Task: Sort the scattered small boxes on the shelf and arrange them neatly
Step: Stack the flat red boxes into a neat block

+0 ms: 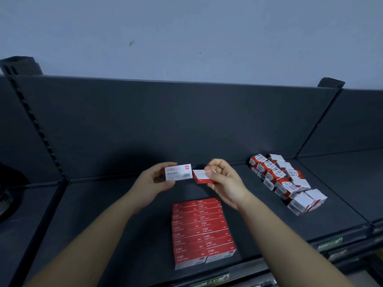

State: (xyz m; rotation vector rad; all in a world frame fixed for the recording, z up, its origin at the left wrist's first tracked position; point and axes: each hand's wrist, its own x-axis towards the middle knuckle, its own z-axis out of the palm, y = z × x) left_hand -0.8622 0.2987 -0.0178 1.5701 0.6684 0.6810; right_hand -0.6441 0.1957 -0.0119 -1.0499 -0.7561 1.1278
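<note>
Dark grey shelf [116,206], seen from above and in front; its back panel [165,125] rises behind it, under a pale wall [186,34].

Left hand [154,179]: raised above the middle of the shelf, nearer the back edge. Fingers and thumb are curled round a small box [178,172], gripping it by its left end. The box's white face, with red print, a red square logo and a barcode, is turned toward the camera.

Right hand [224,181]: raised at the same height, just beside the left. Thumb and fingertips pinch a second small box [202,177], red and white, by its right end. The two held boxes stand end to end; whether they touch cannot be told.

Arranged boxes [203,230]: two tidy columns of red boxes lie flat on the shelf, side by side and touching, running from the front edge toward the middle. Their red printed faces are up and their white ends face the front edge.

Unsorted boxes [286,181]: a loose heap of red-and-white boxes lies along the right side of the shelf, from the back right corner toward the front. They are tilted at mixed angles and piled on one another, well apart from the arranged columns.

A slotted upright [31,112] stands at the back left corner. A label strip [329,243] runs along the front edge at the right; its print is too blurred to read.
</note>
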